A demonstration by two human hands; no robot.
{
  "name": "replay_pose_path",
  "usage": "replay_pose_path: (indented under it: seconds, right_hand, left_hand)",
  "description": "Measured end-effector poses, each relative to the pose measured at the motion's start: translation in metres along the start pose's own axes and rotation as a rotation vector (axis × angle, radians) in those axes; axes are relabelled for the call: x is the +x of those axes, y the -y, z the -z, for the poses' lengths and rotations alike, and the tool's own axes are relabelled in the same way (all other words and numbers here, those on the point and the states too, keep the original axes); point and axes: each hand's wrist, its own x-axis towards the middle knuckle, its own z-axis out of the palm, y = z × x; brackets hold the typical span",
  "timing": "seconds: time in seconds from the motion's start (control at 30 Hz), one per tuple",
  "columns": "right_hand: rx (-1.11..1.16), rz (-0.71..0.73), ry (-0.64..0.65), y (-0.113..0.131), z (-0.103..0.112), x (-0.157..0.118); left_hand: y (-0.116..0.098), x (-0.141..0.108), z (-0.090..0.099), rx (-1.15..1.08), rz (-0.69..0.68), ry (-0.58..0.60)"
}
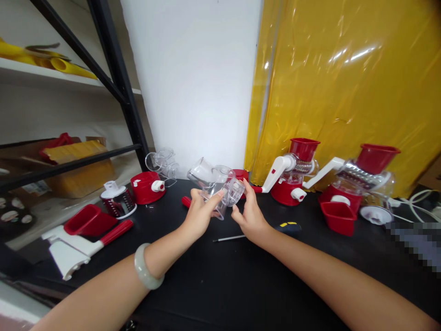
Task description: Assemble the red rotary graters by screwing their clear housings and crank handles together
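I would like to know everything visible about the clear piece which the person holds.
The clear piece looks like colourless, glossy plastic, made of joined hollow sections: a wide tube slanting up to the left, a rounded one at the middle, a smaller one at the right. It is held tilted over the black table, before the white panel. The left hand grips it from below; the right hand is at its right end.
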Motion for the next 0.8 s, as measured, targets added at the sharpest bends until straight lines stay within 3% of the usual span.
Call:
replay_pose_path:
  seconds: [0.33, 0.8]
  right_hand:
    - [-0.111, 0.001, -0.073, 0.012, -0.003, 0.000]
    - [-0.140, 0.032, -0.074, 0.016, -0.001, 0.003]
  left_hand:
    - [0.009, -0.005, -0.004, -0.030, -0.014, -0.014]
    - [0.010, -0.011, -0.009, -0.116, 0.030, -0.012]
